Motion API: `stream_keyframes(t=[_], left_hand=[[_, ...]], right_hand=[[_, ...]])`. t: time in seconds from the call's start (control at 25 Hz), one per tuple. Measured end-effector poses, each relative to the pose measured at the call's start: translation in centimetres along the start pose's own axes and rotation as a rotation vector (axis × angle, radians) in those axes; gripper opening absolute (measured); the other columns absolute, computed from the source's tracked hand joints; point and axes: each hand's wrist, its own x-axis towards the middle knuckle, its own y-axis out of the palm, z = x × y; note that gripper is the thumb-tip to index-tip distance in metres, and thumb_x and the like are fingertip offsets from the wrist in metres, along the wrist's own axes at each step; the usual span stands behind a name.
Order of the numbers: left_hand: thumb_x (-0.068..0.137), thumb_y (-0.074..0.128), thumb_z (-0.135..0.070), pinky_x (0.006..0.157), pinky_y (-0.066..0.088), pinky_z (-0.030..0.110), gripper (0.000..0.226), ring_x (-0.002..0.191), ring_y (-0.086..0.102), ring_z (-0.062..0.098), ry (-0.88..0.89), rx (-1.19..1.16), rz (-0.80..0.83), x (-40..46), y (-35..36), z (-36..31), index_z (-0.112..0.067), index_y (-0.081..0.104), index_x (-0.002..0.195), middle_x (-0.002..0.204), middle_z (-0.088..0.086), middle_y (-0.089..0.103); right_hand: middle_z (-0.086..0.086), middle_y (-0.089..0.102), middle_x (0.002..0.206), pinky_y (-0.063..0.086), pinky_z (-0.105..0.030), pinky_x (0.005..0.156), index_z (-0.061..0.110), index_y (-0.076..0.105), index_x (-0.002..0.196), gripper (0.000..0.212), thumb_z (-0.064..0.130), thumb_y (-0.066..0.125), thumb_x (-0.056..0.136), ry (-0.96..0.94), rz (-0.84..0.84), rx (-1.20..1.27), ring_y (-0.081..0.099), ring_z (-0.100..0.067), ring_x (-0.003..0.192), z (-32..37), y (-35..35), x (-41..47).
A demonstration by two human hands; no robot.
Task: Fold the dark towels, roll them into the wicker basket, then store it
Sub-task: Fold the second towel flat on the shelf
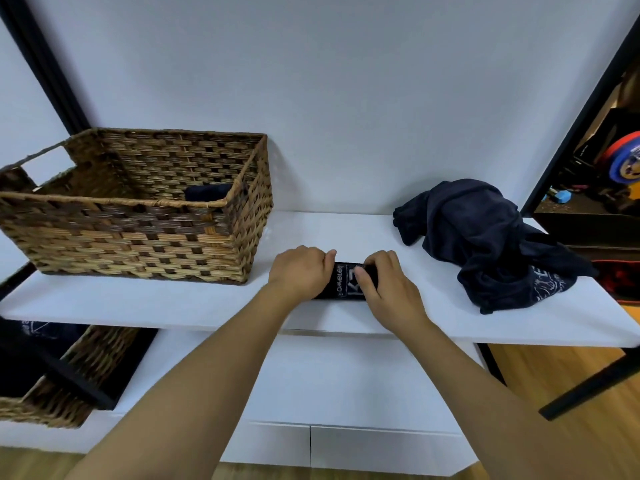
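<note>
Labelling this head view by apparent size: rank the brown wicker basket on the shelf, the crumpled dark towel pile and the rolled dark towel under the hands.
1. Brown wicker basket
2. Crumpled dark towel pile
3. Rolled dark towel, partly hidden by both hands

A single head-worn wide-angle camera looks forward and down, close over a flat white shelf [173, 303], a pale wall filling the upper frame.
</note>
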Motion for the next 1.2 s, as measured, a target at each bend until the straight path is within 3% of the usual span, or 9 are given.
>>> stream_keyframes(t=[0.16, 0.36, 0.52, 0.64, 0.8, 0.92, 1.0, 1.08, 1.2], left_hand=[[0.107, 0.021, -0.048, 0.071, 0.039, 0.036, 0.058, 0.078, 0.056, 0.028, -0.028, -0.088, 0.17, 1.9, 0.1, 0.6, -0.015, 0.05, 0.069, 0.078, 0.003, 0.059], [0.107, 0.026, -0.037, 0.073, 0.037, 0.04, 0.043, 0.09, 0.055, 0.028, 0.19, 0.073, -0.224, -0.3, 2.2, 0.4, -0.015, 0.061, 0.096, 0.094, 0.003, 0.063], [0.104, 0.03, -0.036, 0.064, 0.034, 0.037, 0.043, 0.074, 0.055, 0.026, 0.152, 0.182, -0.335, -2.2, 3.2, -0.2, -0.015, 0.062, 0.085, 0.081, 0.002, 0.063], [0.108, 0.023, -0.04, 0.063, 0.033, 0.034, 0.051, 0.072, 0.052, 0.025, 0.053, 0.161, -0.136, -0.8, 1.3, -1.0, -0.017, 0.064, 0.087, 0.084, 0.003, 0.067], [0.107, 0.018, -0.047, 0.072, 0.039, 0.037, 0.054, 0.08, 0.053, 0.027, -0.019, -0.008, 0.159, 1.8, -0.5, 0.1, -0.014, 0.057, 0.087, 0.092, 0.008, 0.06], [0.106, 0.02, -0.051, 0.073, 0.042, 0.038, 0.055, 0.08, 0.056, 0.024, -0.036, -0.134, 0.317, 2.9, -0.7, 1.2, -0.017, 0.051, 0.076, 0.086, 0.003, 0.059], [0.106, 0.02, -0.055, 0.074, 0.04, 0.037, 0.052, 0.082, 0.055, 0.023, 0.03, -0.147, 0.261, 2.5, -0.3, 1.1, -0.022, 0.05, 0.079, 0.086, -0.001, 0.058], [0.102, 0.026, -0.062, 0.07, 0.038, 0.036, 0.049, 0.084, 0.053, 0.02, 0.156, -0.107, 0.077, 1.5, 0.5, 1.2, -0.024, 0.052, 0.089, 0.086, -0.006, 0.056], [0.082, 0.045, -0.081, 0.067, 0.037, 0.032, 0.061, 0.087, 0.044, 0.012, 0.302, 0.028, -0.043, -0.1, 1.4, 1.8, -0.023, 0.053, 0.1, 0.09, -0.011, 0.049]], right_hand=[[0.004, 0.047, 0.092, 0.046, -0.037, 0.058, 0.02, 0.046, 0.095, 0.042, 0.056, 0.026, 0.099, 0.04, -0.059, -0.118, 0.053, -0.026, 0.07, 0.5, 0.8, 0.6], [0.003, 0.05, 0.07, 0.036, -0.035, 0.057, 0.017, 0.042, 0.08, 0.039, 0.046, 0.031, 0.104, 0.127, 0.003, -0.125, 0.049, -0.024, 0.069, 0.0, 0.5, 2.3], [0.0, 0.05, 0.067, 0.037, -0.033, 0.059, 0.018, 0.041, 0.066, 0.047, 0.045, 0.033, 0.103, 0.292, 0.173, 0.069, 0.048, -0.024, 0.067, 0.3, -0.3, 5.1], [0.001, 0.053, 0.071, 0.037, -0.034, 0.061, 0.016, 0.045, 0.074, 0.044, 0.046, 0.032, 0.104, 0.289, 0.108, 0.078, 0.05, -0.023, 0.069, 0.0, 0.1, 4.5], [0.011, 0.052, 0.096, 0.043, -0.033, 0.063, 0.025, 0.054, 0.1, 0.031, 0.052, 0.038, 0.102, 0.072, -0.05, 0.049, 0.055, -0.014, 0.076, -0.2, 0.9, 2.5], [0.009, 0.053, 0.093, 0.045, -0.033, 0.063, 0.024, 0.056, 0.094, 0.034, 0.052, 0.039, 0.102, 0.094, -0.036, 0.047, 0.054, -0.015, 0.075, 0.1, 1.5, 3.1], [0.008, 0.056, 0.083, 0.043, -0.031, 0.06, 0.024, 0.054, 0.084, 0.036, 0.052, 0.041, 0.101, 0.141, -0.046, 0.044, 0.054, -0.014, 0.071, -0.1, 1.7, 3.3], [0.007, 0.056, 0.07, 0.038, -0.03, 0.056, 0.023, 0.055, 0.077, 0.039, 0.054, 0.044, 0.099, 0.222, 0.003, 0.084, 0.052, -0.013, 0.064, -0.3, 1.2, 4.1], [0.006, 0.053, 0.062, 0.036, -0.029, 0.055, 0.022, 0.055, 0.068, 0.045, 0.056, 0.046, 0.096, 0.325, 0.137, 0.129, 0.05, -0.016, 0.061, 0.1, 0.6, 5.8]])
